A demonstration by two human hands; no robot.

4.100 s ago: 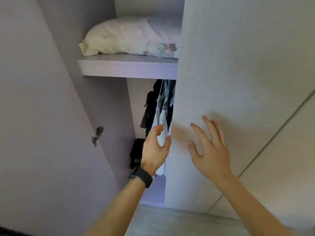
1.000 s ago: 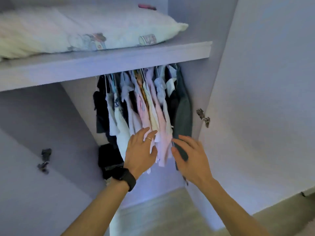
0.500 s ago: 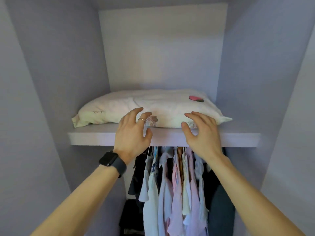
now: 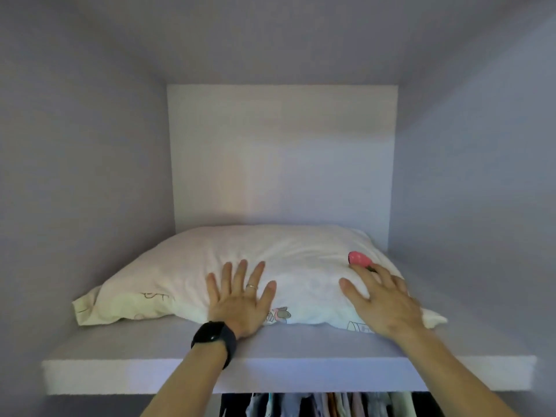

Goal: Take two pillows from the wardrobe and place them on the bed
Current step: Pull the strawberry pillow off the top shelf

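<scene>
Pillow (image 4: 240,260) lies under both hands' spread fingers (image 4: 240,273), flat, gripping nothing.

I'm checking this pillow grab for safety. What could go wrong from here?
1. Both hands, left hand and right hand, lie flat on the pillow, fingers spread, not gripping; it may slip when pulled.
2. The pink object sits loose on top by the right fingers; it could fall off.
3. Dragging over the high shelf edge, the pillow could drop.
</scene>
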